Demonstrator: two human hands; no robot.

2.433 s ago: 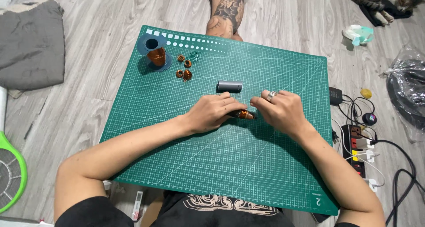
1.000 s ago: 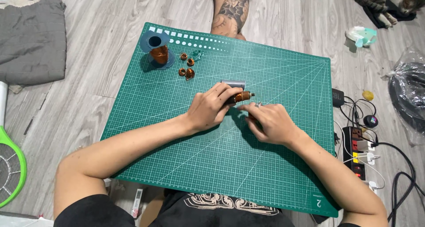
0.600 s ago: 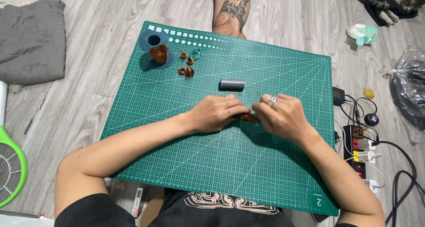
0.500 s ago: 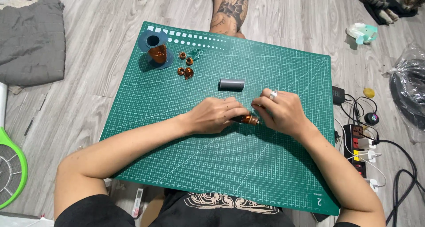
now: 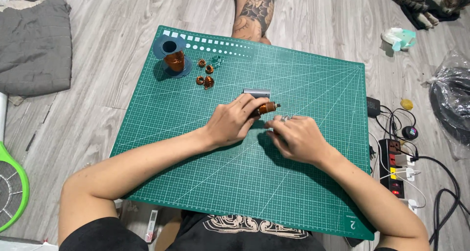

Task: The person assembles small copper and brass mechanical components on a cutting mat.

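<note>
- My left hand (image 5: 230, 126) is closed around a small rod wound with copper wire, the copper coil (image 5: 267, 107), which sticks out past my fingertips over the middle of the green cutting mat (image 5: 303, 192).
- My right hand (image 5: 296, 138) lies just beside it, lower and to the right, fingers curled in loosely; I cannot tell whether they pinch a strand of wire, since anything that thin is lost at this distance.
- To do this winding step well, I judge the left grip should stay firm on the rod but clear of the turns already laid (squeezing them would shift the layers).
- The right hand should hold an even pull and sit close to the coil, so each turn lands snug beside the last one.
- A small grey cylinder (image 5: 257, 92) lies on the mat just behind the coil, near my left fingertips; I should keep my knuckles off it so it does not roll.
- The copper wire spool (image 5: 172, 59) stands upright on its blue flange at the mat's far left corner, well apart from my hands.
- Four small finished coils (image 5: 204, 73) sit in a cluster just right of that spool (worth keeping my forearm away from them).
</note>
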